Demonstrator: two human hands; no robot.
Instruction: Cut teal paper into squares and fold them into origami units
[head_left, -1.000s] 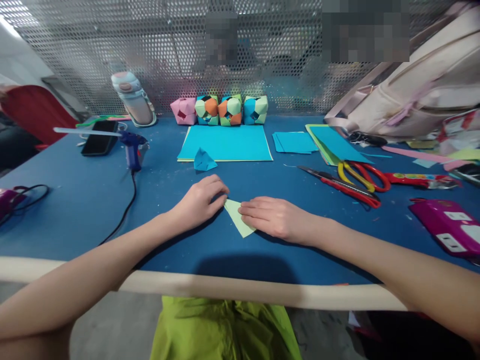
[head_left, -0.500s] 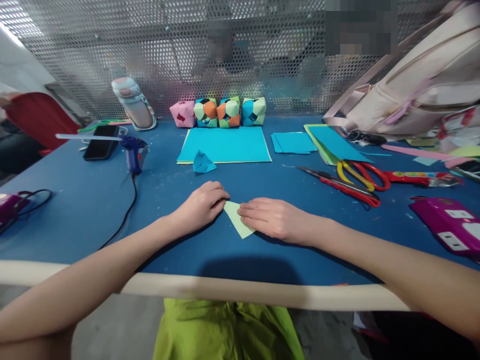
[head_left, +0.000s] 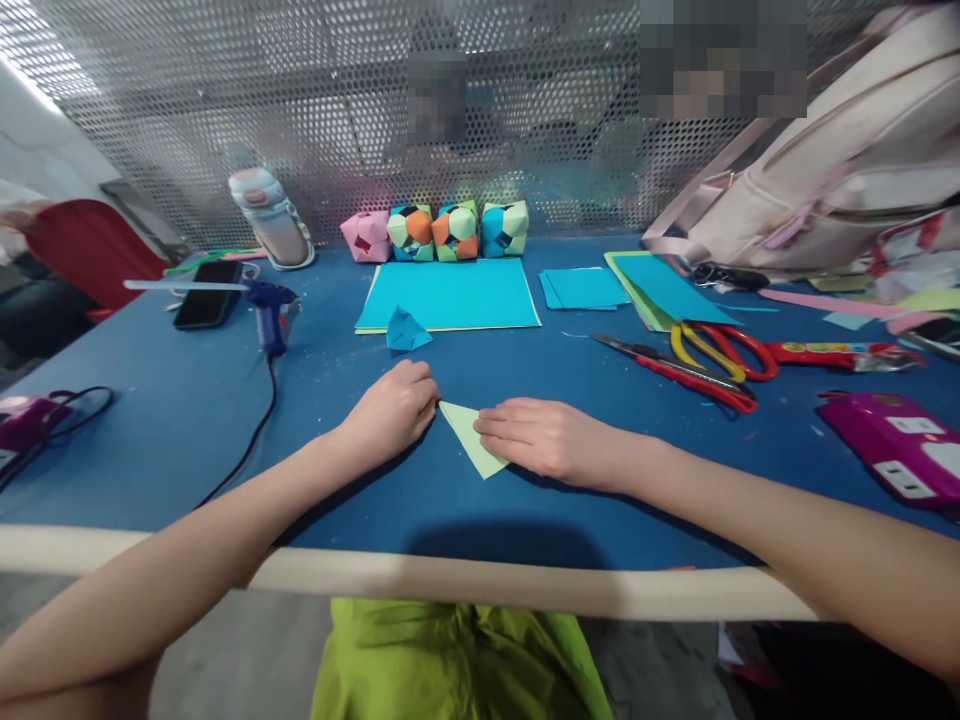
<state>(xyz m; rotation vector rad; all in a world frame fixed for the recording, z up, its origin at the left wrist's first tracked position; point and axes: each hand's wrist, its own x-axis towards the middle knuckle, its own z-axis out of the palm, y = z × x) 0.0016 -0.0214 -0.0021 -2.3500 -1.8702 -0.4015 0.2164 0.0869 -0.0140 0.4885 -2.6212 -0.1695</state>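
Observation:
A small pale green paper (head_left: 466,432), folded to a pointed shape, lies on the blue table top. My right hand (head_left: 544,437) rests flat over its right part, fingers stretched out and holding it down. At the paper's upper left corner is my left hand (head_left: 399,405), its fingers curled in and the fingertips touching or just beside the tip; nothing shows inside them. Beyond the hands, a folded blue paper piece (head_left: 406,330) stands at the front edge of a stack of blue sheets (head_left: 461,290).
Several folded paper cubes (head_left: 411,233) line the mesh panel. To the right lie small blue sheets (head_left: 585,289), a utility knife (head_left: 675,372), scissors (head_left: 739,352) and a purple power strip (head_left: 892,445). A glue gun (head_left: 270,315), phone (head_left: 206,295) and bottle (head_left: 271,215) are at left.
My left hand has slid a little to the left along the paper's upper edge, uncovering more of its corner. My right hand stays in place on the paper.

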